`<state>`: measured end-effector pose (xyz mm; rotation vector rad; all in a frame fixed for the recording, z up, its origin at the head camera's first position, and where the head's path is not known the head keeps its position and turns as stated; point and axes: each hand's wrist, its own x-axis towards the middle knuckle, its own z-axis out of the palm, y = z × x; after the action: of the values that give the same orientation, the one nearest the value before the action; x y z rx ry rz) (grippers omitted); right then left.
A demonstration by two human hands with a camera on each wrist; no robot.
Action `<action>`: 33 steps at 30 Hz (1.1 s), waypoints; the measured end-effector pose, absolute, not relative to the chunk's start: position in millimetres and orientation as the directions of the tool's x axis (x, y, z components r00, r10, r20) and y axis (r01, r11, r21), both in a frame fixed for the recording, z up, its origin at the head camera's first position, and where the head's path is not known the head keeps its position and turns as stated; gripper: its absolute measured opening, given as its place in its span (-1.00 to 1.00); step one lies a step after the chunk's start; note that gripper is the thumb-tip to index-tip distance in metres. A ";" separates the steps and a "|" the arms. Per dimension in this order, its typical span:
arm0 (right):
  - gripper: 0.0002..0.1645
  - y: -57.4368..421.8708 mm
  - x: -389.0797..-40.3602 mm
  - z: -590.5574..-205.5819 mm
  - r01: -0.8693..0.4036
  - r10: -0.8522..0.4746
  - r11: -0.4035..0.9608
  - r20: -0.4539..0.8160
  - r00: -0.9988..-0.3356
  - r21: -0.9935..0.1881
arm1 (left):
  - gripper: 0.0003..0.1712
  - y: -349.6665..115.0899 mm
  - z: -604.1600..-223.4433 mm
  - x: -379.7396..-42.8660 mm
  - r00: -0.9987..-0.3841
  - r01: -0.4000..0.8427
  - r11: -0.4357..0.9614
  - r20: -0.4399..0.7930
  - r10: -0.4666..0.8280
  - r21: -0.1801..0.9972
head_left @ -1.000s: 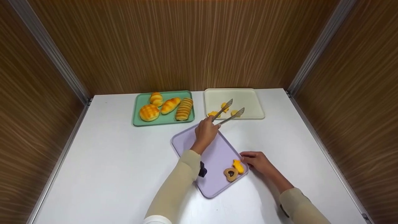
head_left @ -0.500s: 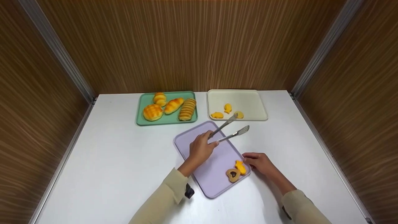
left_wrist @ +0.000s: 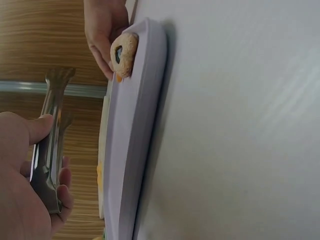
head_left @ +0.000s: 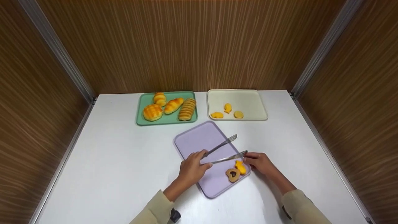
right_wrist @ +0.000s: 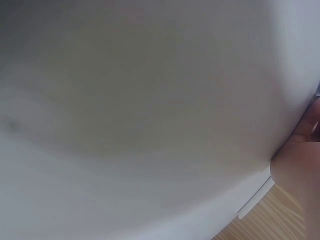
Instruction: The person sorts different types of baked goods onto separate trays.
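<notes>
My left hand (head_left: 192,168) grips metal tongs (head_left: 220,146) above the lilac tray (head_left: 199,138). The tongs' two arms are spread, with nothing between their tips. In the left wrist view, thumb and fingers wrap the tongs (left_wrist: 49,150) from both sides. At the tray's right edge, my right hand (head_left: 260,162) holds the rim, its fingers partly hidden. Close by, in the tray's near right corner, lie a heart-shaped cookie (head_left: 233,175) with a dark centre and a yellow fish-shaped cracker (head_left: 240,168). The right wrist view catches only part of the right hand (right_wrist: 295,160).
At the back left stands a green tray (head_left: 168,119) bearing several breads, among them a round bun (head_left: 152,112). Right of it, a cream tray (head_left: 248,102) carries two fish-shaped crackers (head_left: 228,108) and a round cookie (head_left: 238,114). Wood-grain panels (head_left: 199,46) enclose the white table (head_left: 124,161).
The left hand has drawn the tongs back from over the cream tray, towards me and over the lilac tray. The right hand has stayed at the tray's edge.
</notes>
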<state>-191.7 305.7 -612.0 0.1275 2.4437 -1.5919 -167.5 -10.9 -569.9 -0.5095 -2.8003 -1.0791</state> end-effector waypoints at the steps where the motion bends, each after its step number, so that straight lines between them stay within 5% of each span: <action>1: -0.65 305.6 -191.6 -612.3 0.195 -0.044 0.405 -0.232 -0.972 -0.893 | -0.50 -13.2 -570.7 -162.9 -0.938 0.346 0.692 0.203 0.282 0.634; 16: -0.58 306.6 -189.5 -611.8 0.168 -0.084 0.393 -0.217 -0.973 -0.904 | -0.48 -43.6 -584.7 -117.8 -0.920 0.382 0.729 0.162 0.356 0.568; 33: -0.60 306.1 -189.2 -607.4 0.193 -0.065 0.403 -0.238 -0.969 -0.895 | -0.47 -52.6 -595.0 -116.2 -0.914 0.405 0.767 0.199 0.354 0.498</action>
<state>-189.2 306.1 -607.4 0.1126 2.4247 -1.5946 -116.2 -52.6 -595.0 -0.6167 -2.8648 -0.8398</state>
